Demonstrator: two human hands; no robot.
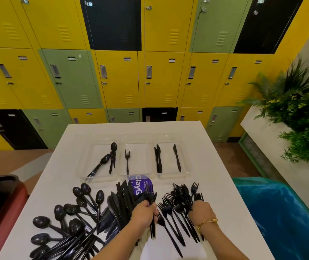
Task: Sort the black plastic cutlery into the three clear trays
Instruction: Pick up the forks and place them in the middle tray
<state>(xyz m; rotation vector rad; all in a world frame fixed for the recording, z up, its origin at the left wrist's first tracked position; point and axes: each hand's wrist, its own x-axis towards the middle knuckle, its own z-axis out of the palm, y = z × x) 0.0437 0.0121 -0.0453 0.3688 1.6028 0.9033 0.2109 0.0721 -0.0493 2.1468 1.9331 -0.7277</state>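
Black plastic forks [178, 209] heaped on the white worktop [215, 166], left hand [144, 212] clenched around a bundle of them, right hand [201, 211] resting curled on the heap, grip unclear, three clear plastic trays [185, 175] just beyond both hands.

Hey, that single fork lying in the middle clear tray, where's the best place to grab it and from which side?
Grip the fork by the near end of its handle, coming from above on the near side. It lies flat and alone in the middle tray, tines pointing away, handle toward the near rim, so probably nothing crowds that end.
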